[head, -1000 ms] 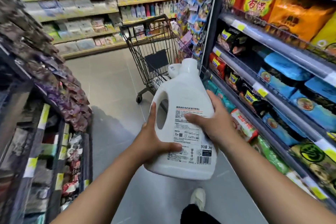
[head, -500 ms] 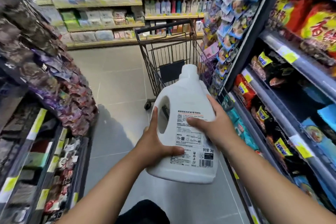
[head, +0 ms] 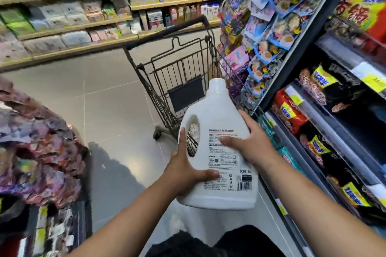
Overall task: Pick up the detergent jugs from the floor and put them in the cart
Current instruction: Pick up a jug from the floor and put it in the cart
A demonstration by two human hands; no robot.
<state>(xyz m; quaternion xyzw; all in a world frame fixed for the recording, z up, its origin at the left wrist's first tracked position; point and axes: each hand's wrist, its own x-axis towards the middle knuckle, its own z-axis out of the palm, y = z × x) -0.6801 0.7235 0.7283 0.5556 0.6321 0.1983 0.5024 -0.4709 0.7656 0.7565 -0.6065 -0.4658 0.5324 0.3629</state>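
Snack shelves [head: 319, 110] run along my right, and a grey tiled floor [head: 108, 100] spreads to the left. The wire cart [head: 184, 94] stands ahead, just beside the shelves. The white jug [head: 219, 115] is upright in the air before the cart, not in it. My left grip [head: 183, 175] clamps its handle side, thumb across the label; my right grip [head: 250, 144] clamps the other side.

Both hands gripped a white detergent jug [head: 219, 152], left hand [head: 186, 171] low, right hand [head: 248, 144] higher. The wire cart [head: 177, 73] stood just beyond it on the floor [head: 104, 100].
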